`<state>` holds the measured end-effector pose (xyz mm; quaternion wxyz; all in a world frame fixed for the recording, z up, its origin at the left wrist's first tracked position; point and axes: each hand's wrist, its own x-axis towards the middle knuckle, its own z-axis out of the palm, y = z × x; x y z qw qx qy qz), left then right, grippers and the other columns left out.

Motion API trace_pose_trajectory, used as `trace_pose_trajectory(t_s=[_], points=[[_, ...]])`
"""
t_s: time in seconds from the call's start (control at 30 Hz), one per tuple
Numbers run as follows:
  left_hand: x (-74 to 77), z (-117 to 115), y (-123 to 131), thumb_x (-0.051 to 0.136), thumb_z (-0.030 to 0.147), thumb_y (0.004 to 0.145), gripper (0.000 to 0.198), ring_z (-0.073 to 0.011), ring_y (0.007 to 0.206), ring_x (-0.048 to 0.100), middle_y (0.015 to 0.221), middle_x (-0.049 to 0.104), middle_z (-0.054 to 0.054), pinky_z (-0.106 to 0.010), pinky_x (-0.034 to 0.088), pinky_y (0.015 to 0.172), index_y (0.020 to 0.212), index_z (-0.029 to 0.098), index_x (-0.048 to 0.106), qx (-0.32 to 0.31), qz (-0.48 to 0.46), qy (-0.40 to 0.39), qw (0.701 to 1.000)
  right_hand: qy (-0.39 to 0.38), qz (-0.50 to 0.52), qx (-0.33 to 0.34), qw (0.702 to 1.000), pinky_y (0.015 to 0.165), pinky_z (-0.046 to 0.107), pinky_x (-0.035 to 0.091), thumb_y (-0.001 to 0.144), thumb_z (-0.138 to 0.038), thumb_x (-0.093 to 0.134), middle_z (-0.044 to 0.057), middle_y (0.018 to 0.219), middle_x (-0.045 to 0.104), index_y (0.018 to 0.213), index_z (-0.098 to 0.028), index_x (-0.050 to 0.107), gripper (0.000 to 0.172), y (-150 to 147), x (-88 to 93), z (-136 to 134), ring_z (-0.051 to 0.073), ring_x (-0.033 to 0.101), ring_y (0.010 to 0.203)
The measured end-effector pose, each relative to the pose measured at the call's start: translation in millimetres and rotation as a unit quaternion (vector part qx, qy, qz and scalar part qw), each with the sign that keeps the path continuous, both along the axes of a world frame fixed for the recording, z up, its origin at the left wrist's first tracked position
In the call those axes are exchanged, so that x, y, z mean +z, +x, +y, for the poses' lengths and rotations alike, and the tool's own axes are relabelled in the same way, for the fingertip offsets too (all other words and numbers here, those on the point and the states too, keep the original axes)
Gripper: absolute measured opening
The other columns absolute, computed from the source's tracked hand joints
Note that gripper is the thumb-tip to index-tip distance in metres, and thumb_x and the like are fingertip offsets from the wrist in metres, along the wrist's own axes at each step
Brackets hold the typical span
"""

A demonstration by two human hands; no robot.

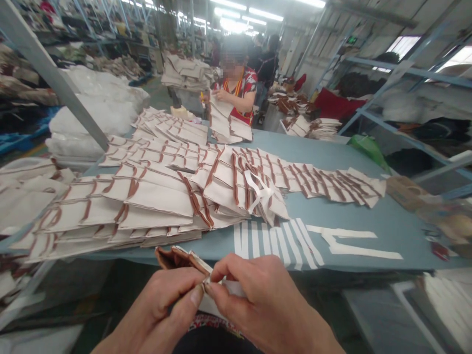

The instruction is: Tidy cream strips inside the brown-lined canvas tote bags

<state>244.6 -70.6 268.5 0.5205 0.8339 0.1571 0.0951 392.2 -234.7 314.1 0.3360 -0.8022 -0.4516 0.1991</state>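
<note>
Got my left hand (162, 305) and right hand (265, 300) both pinched tight on this brown-trimmed piece (177, 256); it runs up-left from the pinch, over my left.

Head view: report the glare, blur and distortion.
Head view: the ceiling lights blow out to white glare; the wide lens bows the near edge of the table; the clutter at the right edge smears soft; the left hand and right hand, pinching the fabric piece, look fairly sharp and evenly lit.

Fabric pieces (147, 196) cover the left of the table (368, 219); strips (275, 241) lie along its front edge; a person (239, 91), perhaps seated, is behind it.
</note>
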Motion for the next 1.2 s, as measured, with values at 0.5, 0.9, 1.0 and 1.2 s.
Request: trace_pose_trajectory(t_s=[0.5, 0.9, 1.0, 1.2], points=[[-8.6, 1, 27, 0.052, 0.037, 0.104, 0.04, -0.0163, 0.068, 0.064, 0.071, 0.07, 0.002, -0.022, 0.047, 0.066, 0.072, 0.022, 0.07, -0.092, 0.012, -0.022, 0.995, -0.002, 0.199, -0.036, 0.979, 0.057, 0.024, 0.033, 0.095, -0.033, 0.069, -0.004, 0.064, 0.064, 0.082, -0.022, 0.07, 0.017, 14, -5.9, 0, 0.012, 0.053, 0.057], [-17.0, 5, 31, 0.054, 0.039, 0.105, 0.041, -0.0151, 0.068, 0.062, 0.069, 0.067, 0.004, -0.022, 0.044, 0.067, 0.071, 0.021, 0.07, -0.073, 0.022, 0.003, 0.997, 0.021, 0.193, -0.028, 0.981, 0.06, 0.024, 0.034, 0.094, -0.027, 0.069, -0.006, 0.064, 0.061, 0.081, -0.022, 0.069, 0.014, 21, -11.8, 4, 0.011, 0.052, 0.056], [-15.7, 7, 33, 0.05, 0.039, 0.107, 0.044, -0.0137, 0.064, 0.058, 0.067, 0.063, 0.005, -0.021, 0.043, 0.064, 0.072, 0.021, 0.07, -0.087, 0.016, -0.023, 0.996, 0.021, 0.197, -0.028, 0.98, 0.059, 0.024, 0.033, 0.095, -0.032, 0.07, -0.005, 0.063, 0.06, 0.081, -0.022, 0.068, 0.017, 23, -13.7, 5, 0.012, 0.051, 0.056], [-10.7, 9, 37, 0.046, 0.031, 0.107, 0.041, -0.0131, 0.067, 0.063, 0.071, 0.068, 0.005, -0.02, 0.046, 0.067, 0.076, 0.022, 0.071, -0.096, -0.004, -0.036, 0.995, 0.017, 0.208, -0.042, 0.977, 0.06, 0.024, 0.033, 0.094, -0.031, 0.07, -0.005, 0.065, 0.061, 0.084, -0.021, 0.069, 0.014, 25, -19.3, 11, 0.012, 0.052, 0.059]])
